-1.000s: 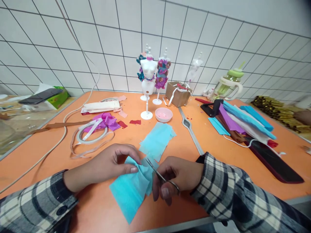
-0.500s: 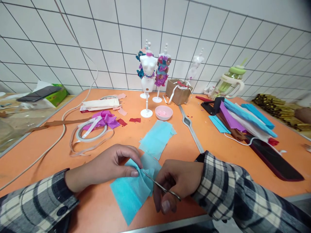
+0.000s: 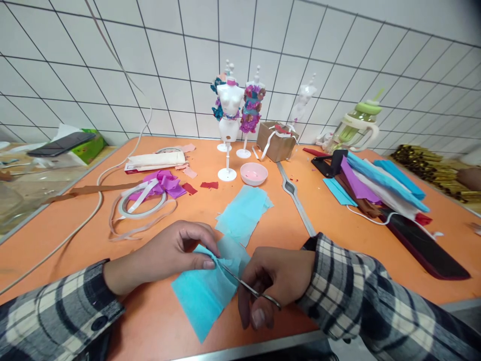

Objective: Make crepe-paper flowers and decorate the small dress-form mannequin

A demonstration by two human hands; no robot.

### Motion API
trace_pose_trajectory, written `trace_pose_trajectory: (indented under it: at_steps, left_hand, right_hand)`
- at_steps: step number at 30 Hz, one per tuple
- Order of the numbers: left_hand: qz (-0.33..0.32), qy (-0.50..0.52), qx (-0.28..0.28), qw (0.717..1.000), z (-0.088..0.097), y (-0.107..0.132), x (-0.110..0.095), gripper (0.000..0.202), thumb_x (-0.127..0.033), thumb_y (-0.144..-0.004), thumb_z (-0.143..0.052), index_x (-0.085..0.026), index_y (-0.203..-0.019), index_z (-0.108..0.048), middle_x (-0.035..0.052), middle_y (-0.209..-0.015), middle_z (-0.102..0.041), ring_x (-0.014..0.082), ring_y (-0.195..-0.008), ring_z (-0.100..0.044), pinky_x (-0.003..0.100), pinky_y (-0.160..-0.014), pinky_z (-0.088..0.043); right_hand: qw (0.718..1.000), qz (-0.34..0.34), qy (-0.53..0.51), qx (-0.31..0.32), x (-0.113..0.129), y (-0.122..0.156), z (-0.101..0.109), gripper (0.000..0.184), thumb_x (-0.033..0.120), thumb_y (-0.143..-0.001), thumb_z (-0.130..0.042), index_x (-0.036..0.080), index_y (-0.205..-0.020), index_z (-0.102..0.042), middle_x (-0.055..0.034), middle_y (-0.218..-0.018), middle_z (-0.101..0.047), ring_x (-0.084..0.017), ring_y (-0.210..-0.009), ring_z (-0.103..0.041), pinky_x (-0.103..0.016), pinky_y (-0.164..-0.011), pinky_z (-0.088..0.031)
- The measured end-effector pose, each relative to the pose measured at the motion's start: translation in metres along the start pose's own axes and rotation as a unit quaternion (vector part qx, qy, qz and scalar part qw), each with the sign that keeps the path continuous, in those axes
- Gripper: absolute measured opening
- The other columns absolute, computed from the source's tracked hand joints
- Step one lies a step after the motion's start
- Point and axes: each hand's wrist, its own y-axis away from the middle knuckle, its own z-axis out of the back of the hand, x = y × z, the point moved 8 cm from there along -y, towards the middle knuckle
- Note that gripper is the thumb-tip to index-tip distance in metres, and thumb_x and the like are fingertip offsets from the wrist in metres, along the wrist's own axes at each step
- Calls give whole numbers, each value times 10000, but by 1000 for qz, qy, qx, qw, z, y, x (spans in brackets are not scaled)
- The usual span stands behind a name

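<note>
My left hand (image 3: 176, 253) pinches the gathered upper part of a turquoise sheet of crepe paper (image 3: 201, 306) between thumb and fingers. The sheet's lower corner hangs toward the table's front edge. Slim metal scissors (image 3: 245, 287) are in my right hand (image 3: 268, 281), with a handle loop showing by the thumb. Their tips point left and touch the folds beside my left fingertips; whether the blades are parted I cannot tell. Just beyond, more light turquoise crepe paper (image 3: 244, 213) lies flat on the orange table (image 3: 158, 321).
A pink bowl (image 3: 254, 174) stands behind the flat paper, near a bare white mannequin (image 3: 228, 113) and decorated ones. To the left lies a tape roll (image 3: 122, 208) by purple paper (image 3: 169, 184). Folded coloured paper (image 3: 387, 180) and a phone (image 3: 424, 245) occupy the right.
My hands and the scissors hold nearly the same place. The gathered folds of the turquoise paper have shifted slightly, and its lower corner sits a little higher and further right.
</note>
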Motion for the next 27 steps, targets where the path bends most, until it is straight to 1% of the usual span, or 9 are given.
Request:
trace_pose_trajectory:
  at_steps: [6, 10, 12, 17, 20, 23, 27]
  left_hand:
    - [-12, -5, 5, 1000, -6, 1, -1, 74, -199, -754, -800, -200, -825, -778, 1, -762, -722, 156, -769, -657, 233, -730, -516]
    - [-21, 4, 10, 1000, -12, 0, -6, 77, -231, -765, -802, -185, -822, -778, 11, -767, -724, 150, -735, -652, 222, -689, -512]
    - [-22, 5, 2, 1000, -14, -1, -9, 84, -246, -760, -807, -185, -808, -776, 8, -757, -726, 146, -719, -650, 218, -677, -509]
    - [-13, -3, -24, 1000, -11, -2, -8, 135, -305, -747, -828, -187, -776, -771, 10, -757, -746, 152, -709, -666, 223, -673, -519]
    - [-27, 24, -33, 999, -7, -1, -7, 222, -417, -811, -775, -195, -813, -784, 30, -829, -773, 168, -763, -698, 237, -710, -535]
    - [-25, 43, -47, 998, -1, 1, -5, 318, -506, -862, -694, -205, -887, -794, 61, -918, -792, 203, -871, -724, 271, -779, -551]
    - [-4, 38, -49, 998, 1, 3, -2, 398, -553, -883, -642, -196, -965, -795, 112, -1063, -786, 267, -1029, -710, 341, -894, -543]
  right_hand:
    - [1000, -13, 6, 8, -1, -1, 0, 464, 480, -645, -859, 115, -912, -754, 46, -615, -603, -63, -553, -560, -172, -647, -478]
    - [1000, -6, -21, 5, -6, -4, -1, 440, 411, -644, -877, 103, -929, -744, 18, -721, -656, -82, -621, -598, -183, -648, -493]
    - [999, 2, -39, -2, -8, -5, 0, 419, 373, -639, -886, 104, -926, -742, 12, -757, -663, -85, -647, -605, -173, -623, -488]
    - [998, 9, -50, -26, -6, -8, 1, 392, 318, -611, -907, 97, -884, -733, 18, -743, -668, -63, -603, -583, -145, -554, -473]
    - [997, 25, -62, -35, -1, -8, 1, 350, 320, -630, -897, 87, -827, -725, 19, -728, -665, -50, -565, -571, -134, -528, -476]
    - [996, 38, -70, -36, 1, -9, 0, 356, 324, -624, -901, 86, -821, -725, 19, -717, -670, -49, -560, -576, -134, -533, -479]
    - [997, 27, -68, -24, -3, -9, -2, 409, 392, -637, -886, 84, -843, -714, 19, -717, -661, -49, -562, -573, -145, -548, -473]
